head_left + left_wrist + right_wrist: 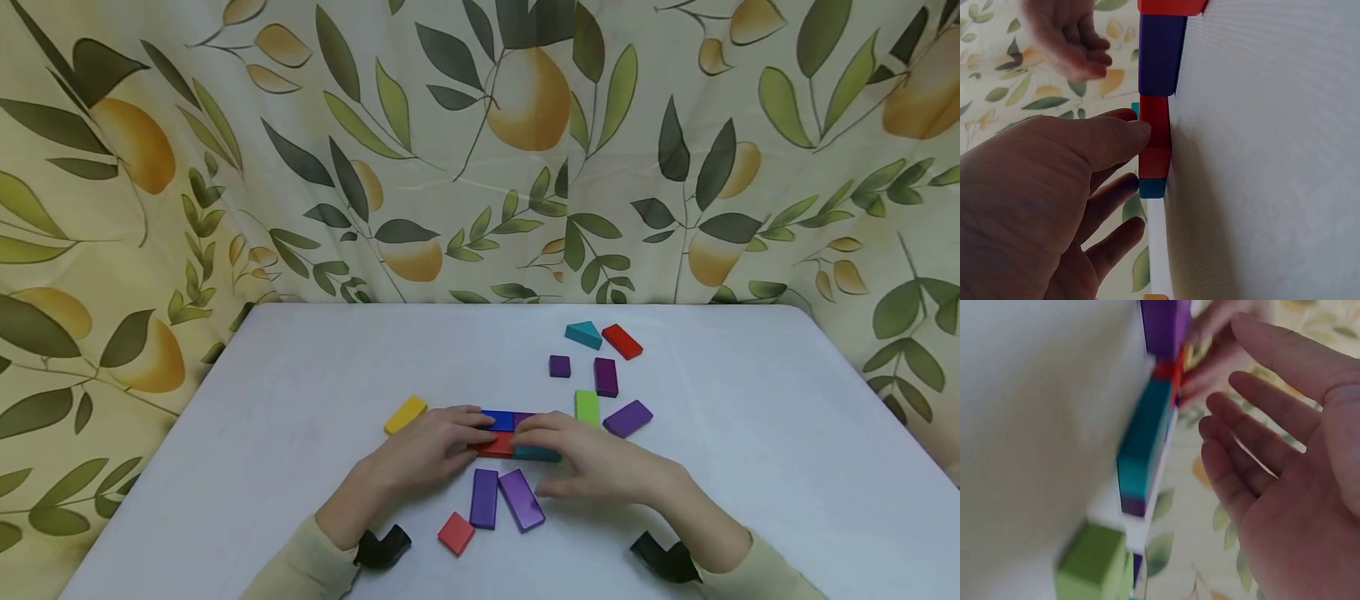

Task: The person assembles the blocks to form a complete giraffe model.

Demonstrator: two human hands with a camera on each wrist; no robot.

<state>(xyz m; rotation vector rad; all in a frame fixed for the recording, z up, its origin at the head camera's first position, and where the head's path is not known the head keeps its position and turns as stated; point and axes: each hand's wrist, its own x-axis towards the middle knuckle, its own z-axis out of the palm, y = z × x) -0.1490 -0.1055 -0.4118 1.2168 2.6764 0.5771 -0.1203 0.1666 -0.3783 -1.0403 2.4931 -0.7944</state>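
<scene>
Hands meet over block cluster [513, 433] at table [750, 467] centre | long axis left-right | left hand [427, 450] fingertips press red block [1155, 137] | right hand [592, 458] relaxed, fingers straight, just clear of teal block [1144, 437].

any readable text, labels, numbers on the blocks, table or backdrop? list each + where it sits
None. The coloured blocks between the left hand and the right hand, such as the red block and the teal block, have plain faces. The white table and the leaf-print curtain carry no lettering.
</scene>
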